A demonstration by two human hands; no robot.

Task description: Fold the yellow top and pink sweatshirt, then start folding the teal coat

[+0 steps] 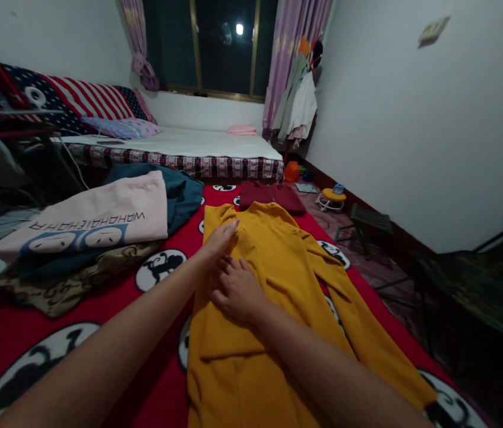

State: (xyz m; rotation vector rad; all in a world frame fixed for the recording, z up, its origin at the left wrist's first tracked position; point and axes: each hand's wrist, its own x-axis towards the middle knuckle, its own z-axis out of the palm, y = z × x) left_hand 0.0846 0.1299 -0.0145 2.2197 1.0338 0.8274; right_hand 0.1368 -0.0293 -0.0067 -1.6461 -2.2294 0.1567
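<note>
Two hands rest on one mustard-yellow garment (278,261) spread on the red blanket (120,297) — the left hand (221,239) with fingers straight and together, the right hand (239,291) just nearer with fingers loosely parted, both laid on the cloth rather than gripping it. One folded maroon garment (287,196) lies beyond, and three garments — one pink (108,205), one teal (184,196), one brown-patterned (77,279) — are heaped at the left.
</note>
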